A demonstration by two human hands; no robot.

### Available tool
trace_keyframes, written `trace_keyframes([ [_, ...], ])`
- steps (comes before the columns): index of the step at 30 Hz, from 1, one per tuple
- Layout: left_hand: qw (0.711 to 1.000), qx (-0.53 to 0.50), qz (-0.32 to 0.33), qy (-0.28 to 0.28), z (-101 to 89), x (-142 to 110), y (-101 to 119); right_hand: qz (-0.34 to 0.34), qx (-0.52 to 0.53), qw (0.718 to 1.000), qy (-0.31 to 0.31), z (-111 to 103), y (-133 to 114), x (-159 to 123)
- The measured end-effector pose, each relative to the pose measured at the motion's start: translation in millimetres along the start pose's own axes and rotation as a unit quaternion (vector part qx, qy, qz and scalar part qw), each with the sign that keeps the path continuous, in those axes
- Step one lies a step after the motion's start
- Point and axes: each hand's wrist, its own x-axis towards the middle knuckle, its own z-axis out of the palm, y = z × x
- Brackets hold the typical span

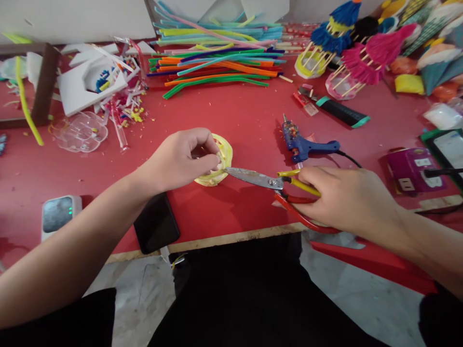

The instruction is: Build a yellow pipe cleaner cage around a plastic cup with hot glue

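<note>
A small round yellow base (227,153) with a raised rim sits on the red table. Over its middle my left hand (183,161) is closed, thumb and forefinger pinched on a small pale piece I cannot make out. My right hand (336,195) grips a pair of scissors (253,177) by their red and yellow handles. The blades look closed, and their tip points left at the right rim of the base. Whether the tip touches it, I cannot tell.
A blue glue gun (302,142) and a box cutter (343,112) lie to the right. Pipe cleaners (220,62) are piled behind. A black phone (157,224) rests at the front edge. Blue and pink crafted figures (376,55) stand back right; scraps (126,103) litter the left.
</note>
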Motion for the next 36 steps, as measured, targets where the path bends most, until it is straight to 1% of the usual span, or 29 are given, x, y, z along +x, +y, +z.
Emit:
trace_keyframes([
  [4, 1.0, 0.002, 0.004, -0.003, -0.4, 0.2, -0.4, -0.001, -0.01, 1.0, -0.002, 0.7, -2.7, 0.9],
  [8, 1.0, 0.008, 0.0, 0.003, -0.1, 0.0, -1.0, 0.013, -0.027, 0.999, -0.027, 0.9, -4.6, 2.6],
  [11, 1.0, 0.012, -0.008, 0.008, 0.4, -0.6, 0.9, -0.002, -0.03, 0.998, -0.06, -1.5, -4.5, 4.4],
  [15, 1.0, 0.011, -0.019, 0.014, 0.6, -1.2, 3.9, -0.006, -0.064, 0.991, -0.12, -2.3, -3.4, 4.1],
  [20, 1.0, 0.004, -0.003, 0.023, 2.5, -1.4, 3.1, -0.021, -0.095, 0.987, -0.131, 7.3, 1.0, 1.1],
  [22, 1.0, -0.001, 0.0, 0.026, 2.8, -1.8, 3.2, -0.027, -0.08, 0.988, -0.128, 9.8, 4.9, 2.4],
  [25, 0.998, -0.04, -0.002, 0.047, 0.0, -2.4, 6.5, -0.035, -0.012, 0.991, -0.125, 8.3, 12.9, 9.1],
  [27, 0.991, -0.099, -0.01, 0.084, -4.2, -1.7, 9.8, -0.01, 0.039, 0.992, -0.122, 4.9, 18.4, 17.7],
  [29, 0.977, -0.161, -0.019, 0.141, -8.7, 0.4, 12.4, 0.055, 0.054, 0.99, -0.122, 1.0, 23.8, 31.0],
  [31, 0.959, -0.198, -0.03, 0.198, -12.1, 3.6, 13.5, 0.144, 0.026, 0.98, -0.138, -1.3, 30.1, 50.1],
  [33, 0.949, -0.212, -0.05, 0.229, -13.3, 7.0, 13.4, 0.21, -0.022, 0.963, -0.165, 0.0, 38.7, 74.9],
  [34, 0.946, -0.214, -0.062, 0.236, -13.2, 8.3, 13.1, 0.22, -0.049, 0.962, -0.155, 2.6, 44.1, 88.9],
  [36, 0.941, -0.219, -0.076, 0.248, -12.4, 9.8, 12.5, 0.188, -0.07, 0.971, -0.134, 12.8, 56.2, 118.5],
])
